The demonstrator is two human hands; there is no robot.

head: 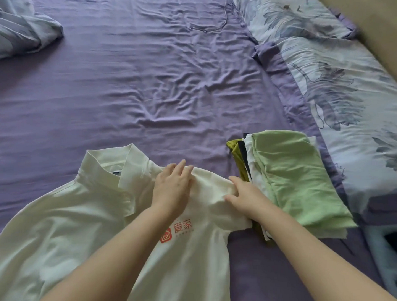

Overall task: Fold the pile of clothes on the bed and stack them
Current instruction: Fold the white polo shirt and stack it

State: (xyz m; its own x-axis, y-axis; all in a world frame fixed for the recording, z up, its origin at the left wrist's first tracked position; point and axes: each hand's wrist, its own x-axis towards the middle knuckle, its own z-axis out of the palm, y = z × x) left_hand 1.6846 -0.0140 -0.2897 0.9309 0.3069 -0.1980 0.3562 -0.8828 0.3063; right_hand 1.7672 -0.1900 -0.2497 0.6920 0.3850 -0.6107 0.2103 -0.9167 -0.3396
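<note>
On the near part of the purple bedsheet (150, 81) lies a white polo shirt (66, 224), spread front up with its collar (116, 167) pointing away from the person and an orange logo (175, 231) on the chest. Its right sleeve (214, 187) is bunched between both hands. The left hand (172, 187) lies flat on the shoulder of the shirt, fingers straight and together, pressing the cloth down. The right hand (245, 194) rests on the outer end of that sleeve with fingers loosely spread; whether it pinches the cloth underneath I cannot tell.

Just beside the right hand, touching the sleeve's edge, sits a stack of folded clothes (270, 186): a light green piece (298, 174) on top, with white, dark and olive layers showing along the left edge (their edges are stepped, not flush). The stack lies close to a flowered quilt (342, 76), which runs along the right side of the bed up to a beige wall (388, 33).

Beyond the shirt the sheet stretches wide and wrinkled, with a thin white cable (222, 20) at the far edge and a crumpled pale blue cloth (19, 27) at the far left corner.
</note>
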